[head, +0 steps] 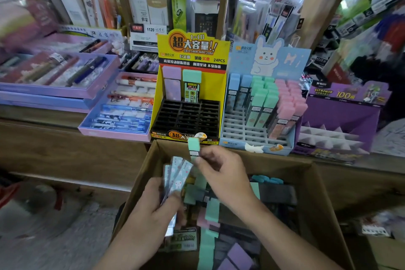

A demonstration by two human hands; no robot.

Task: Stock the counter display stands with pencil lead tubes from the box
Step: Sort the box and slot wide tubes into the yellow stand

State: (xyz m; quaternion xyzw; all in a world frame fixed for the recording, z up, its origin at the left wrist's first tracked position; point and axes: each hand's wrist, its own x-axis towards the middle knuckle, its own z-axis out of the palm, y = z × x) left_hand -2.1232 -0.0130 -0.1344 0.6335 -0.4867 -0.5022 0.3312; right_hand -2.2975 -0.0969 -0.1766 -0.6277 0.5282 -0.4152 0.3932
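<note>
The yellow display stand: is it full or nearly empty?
Nearly empty. The yellow display stand holds only three tubes at the back; the black slots in front are bare.

- The right hand [221, 173] pinches a mint-capped tube [194, 146] upright, just near of the yellow display stand [192, 49].
- The left hand [153, 208] grips a fan of pale blue tubes [177, 174] printed with rabbits.
- Both hands are above the open cardboard box [317, 193], which holds loose mint, purple and dark tubes.
- The yellow display stand's black grid holds two purple tubes and one mint tube in its far row.
- To its right, the blue rabbit stand [266, 57] carries blue, mint and pink tubes.
- A purple stand [341, 114] sits further right, and a pink tray of pens [114, 132] sits to the left.
</note>
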